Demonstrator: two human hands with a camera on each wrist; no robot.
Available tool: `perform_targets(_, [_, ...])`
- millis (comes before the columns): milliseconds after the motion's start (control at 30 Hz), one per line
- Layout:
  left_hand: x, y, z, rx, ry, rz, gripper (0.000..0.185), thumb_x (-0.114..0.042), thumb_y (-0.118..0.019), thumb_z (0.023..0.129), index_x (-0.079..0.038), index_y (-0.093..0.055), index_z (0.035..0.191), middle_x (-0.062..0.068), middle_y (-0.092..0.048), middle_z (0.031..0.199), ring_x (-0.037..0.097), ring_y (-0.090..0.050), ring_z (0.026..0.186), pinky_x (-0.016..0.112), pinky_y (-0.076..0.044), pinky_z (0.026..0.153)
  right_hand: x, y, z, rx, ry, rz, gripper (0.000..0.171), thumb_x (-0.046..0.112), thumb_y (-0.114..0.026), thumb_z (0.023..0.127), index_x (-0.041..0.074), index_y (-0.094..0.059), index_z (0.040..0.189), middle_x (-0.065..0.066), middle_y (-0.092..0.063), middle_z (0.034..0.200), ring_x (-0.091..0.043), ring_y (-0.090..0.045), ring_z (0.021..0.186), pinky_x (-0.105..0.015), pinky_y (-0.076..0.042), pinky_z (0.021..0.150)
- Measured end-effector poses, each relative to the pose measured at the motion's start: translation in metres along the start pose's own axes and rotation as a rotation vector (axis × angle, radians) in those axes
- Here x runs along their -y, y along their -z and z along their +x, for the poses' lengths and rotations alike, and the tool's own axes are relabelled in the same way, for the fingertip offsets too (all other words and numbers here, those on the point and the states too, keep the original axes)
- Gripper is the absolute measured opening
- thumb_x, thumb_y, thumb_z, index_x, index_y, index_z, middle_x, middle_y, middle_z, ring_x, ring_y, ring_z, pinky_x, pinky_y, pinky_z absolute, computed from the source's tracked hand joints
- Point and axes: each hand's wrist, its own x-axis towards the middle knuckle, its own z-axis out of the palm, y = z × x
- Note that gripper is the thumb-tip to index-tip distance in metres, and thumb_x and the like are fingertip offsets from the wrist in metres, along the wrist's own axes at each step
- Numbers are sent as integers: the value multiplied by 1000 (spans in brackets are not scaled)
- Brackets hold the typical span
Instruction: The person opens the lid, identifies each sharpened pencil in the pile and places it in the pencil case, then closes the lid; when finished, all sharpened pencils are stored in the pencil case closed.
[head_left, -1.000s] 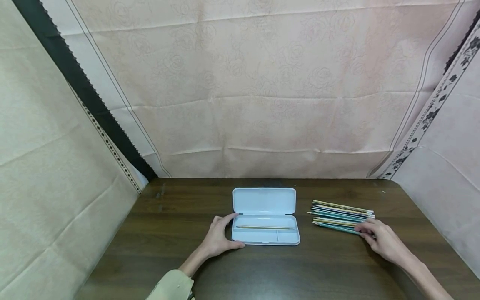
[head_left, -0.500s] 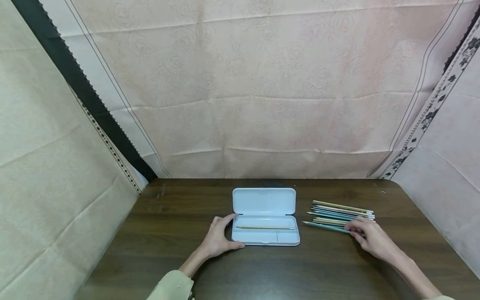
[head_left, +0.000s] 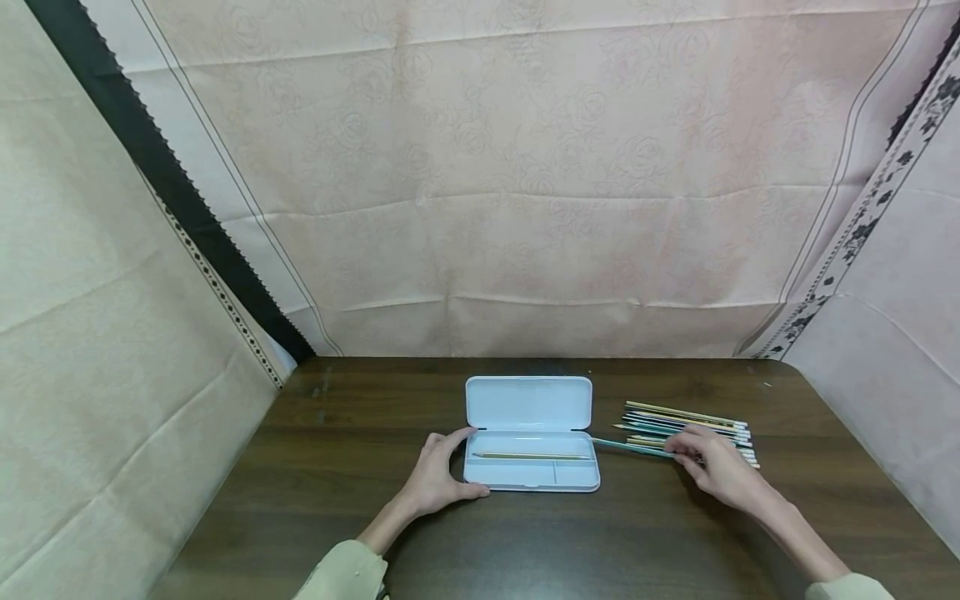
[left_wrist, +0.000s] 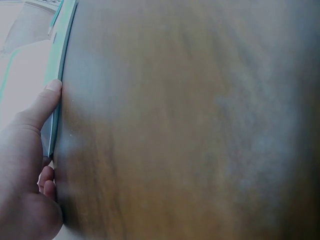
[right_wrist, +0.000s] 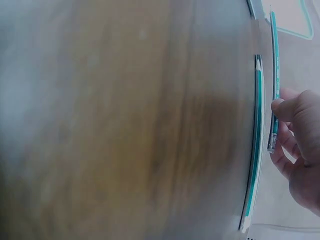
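A white pencil case (head_left: 529, 433) lies open on the dark wooden table (head_left: 375, 433), with one yellow pencil (head_left: 529, 455) in its tray. My left hand (head_left: 438, 475) holds the case's left end, thumb (left_wrist: 42, 105) on the front edge. My right hand (head_left: 712, 467) pinches a teal pencil (head_left: 626, 447), whose tip points left and reaches the case's right end. In the right wrist view the teal pencil (right_wrist: 274, 75) runs out from my fingers (right_wrist: 292, 112). A pile of several pencils (head_left: 686, 421) lies behind that hand.
Pale fabric sheets (head_left: 525, 167) wall in the table at the back and on both sides. Another teal pencil (right_wrist: 256, 145) lies on the wood beside my right hand. Bare table spreads in front of the case and to its left.
My right hand has lifted a teal pencil off the near side of the pile and carried it left, to the case's right end. The left hand has stayed put.
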Motion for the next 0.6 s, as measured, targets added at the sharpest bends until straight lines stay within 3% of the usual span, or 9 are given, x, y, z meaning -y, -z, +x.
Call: perform_targets(600, [0,0,0,-13,-11,2,91,-59,-75,59,-23,-42,135,-1,-48,118,16,-36,99,38,-38,79,16,-19,23,79,-34,45,28,-8,-70,71,13,-67,90,6,-54,83,-5,-49,69,-23,-44,58])
